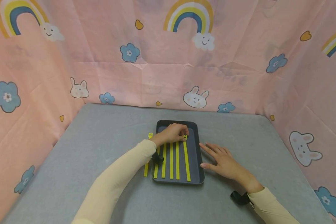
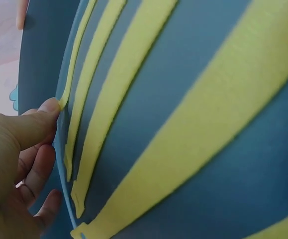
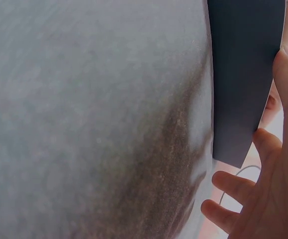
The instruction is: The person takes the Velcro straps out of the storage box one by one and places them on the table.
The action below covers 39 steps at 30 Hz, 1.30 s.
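On the gray tabletop (image 1: 114,129) before a pink rainbow-printed backdrop (image 1: 156,79), pinching the rightmost slotted yellow strap (image 1: 187,161) by its far end in the left hand (image 1: 172,133), apparently to align it inside the dark tray (image 1: 196,169), with the right hand (image 1: 223,161) outstretched against its right side, perhaps for steadying.

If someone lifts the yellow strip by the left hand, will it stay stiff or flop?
Probably floppy: the yellow strip curves where the left hand pinches it. It's likely light for its length, looking thin and narrow. Rolling seems unlikely, given its flat shape.
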Tool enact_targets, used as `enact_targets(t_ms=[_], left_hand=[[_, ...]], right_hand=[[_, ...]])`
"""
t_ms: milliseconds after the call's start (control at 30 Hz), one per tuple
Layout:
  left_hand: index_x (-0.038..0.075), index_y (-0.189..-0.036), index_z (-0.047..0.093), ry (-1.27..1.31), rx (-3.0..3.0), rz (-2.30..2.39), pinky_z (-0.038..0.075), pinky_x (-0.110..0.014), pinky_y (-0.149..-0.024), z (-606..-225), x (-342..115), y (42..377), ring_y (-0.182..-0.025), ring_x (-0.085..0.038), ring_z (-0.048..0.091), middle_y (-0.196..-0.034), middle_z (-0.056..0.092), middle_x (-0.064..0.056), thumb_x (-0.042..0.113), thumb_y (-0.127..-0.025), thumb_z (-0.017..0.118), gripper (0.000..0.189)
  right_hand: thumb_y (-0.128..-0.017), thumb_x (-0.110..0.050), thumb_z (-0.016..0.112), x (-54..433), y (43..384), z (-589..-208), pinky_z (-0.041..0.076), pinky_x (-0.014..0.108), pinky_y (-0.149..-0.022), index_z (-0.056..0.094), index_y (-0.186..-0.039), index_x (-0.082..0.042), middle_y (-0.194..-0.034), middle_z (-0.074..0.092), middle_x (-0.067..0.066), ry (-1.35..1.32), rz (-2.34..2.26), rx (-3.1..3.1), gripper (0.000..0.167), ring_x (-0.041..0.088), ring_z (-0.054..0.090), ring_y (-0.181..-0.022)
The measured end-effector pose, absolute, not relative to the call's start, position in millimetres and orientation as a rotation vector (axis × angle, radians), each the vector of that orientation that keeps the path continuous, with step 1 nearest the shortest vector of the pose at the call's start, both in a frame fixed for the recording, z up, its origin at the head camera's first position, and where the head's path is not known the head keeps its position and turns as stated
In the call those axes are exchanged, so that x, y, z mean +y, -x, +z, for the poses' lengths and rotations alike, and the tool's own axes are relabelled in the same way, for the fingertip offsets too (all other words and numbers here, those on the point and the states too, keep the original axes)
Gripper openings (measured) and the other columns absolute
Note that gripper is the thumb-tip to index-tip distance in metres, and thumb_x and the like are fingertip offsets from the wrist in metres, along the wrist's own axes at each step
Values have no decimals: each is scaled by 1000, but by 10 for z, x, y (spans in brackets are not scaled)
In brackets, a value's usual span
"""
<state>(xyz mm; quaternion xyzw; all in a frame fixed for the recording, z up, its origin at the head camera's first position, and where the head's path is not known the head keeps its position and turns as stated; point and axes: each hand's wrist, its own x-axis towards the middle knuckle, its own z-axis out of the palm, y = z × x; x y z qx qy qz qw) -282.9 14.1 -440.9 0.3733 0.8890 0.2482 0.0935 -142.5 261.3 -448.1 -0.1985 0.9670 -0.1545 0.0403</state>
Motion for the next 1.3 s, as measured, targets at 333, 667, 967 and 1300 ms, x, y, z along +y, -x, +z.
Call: enact_targets(t_ms=[333,667,967,1300], left_hand=[[14,-110,69,-1187,2604,753,54,-24,-76,-4350,146,2860,-81,-9,66,-90,72,1,20,-89,75,22],[14,-112,70,-1230,2602,747,53,-23,-74,-4273,142,2814,-77,-6,65,-85,71,5,22,-90,74,24],[15,-113,70,-1298,2615,772,52,-21,-73,-4212,164,2771,-77,-6,64,-89,71,4,21,-92,71,22],[13,-117,71,-1326,2595,846,53,-18,-71,-4031,125,2743,-82,-6,65,-92,72,4,19,-93,69,24]], right_hand=[[-91,-61,59,2621,1437,-4488,20,69,-111,25,-157,-35,-158,35,16,620,-468,2967,79,45,34,-142],[-91,-63,57,2626,1439,-4488,20,70,-111,24,-157,-35,-159,35,16,612,-461,2959,79,45,34,-143],[-91,-62,57,2622,1424,-4493,19,69,-112,25,-157,-35,-158,36,15,617,-475,2967,78,45,34,-142],[-91,-62,57,2623,1429,-4508,19,69,-112,25,-157,-35,-157,38,15,613,-468,2970,78,46,36,-142]])
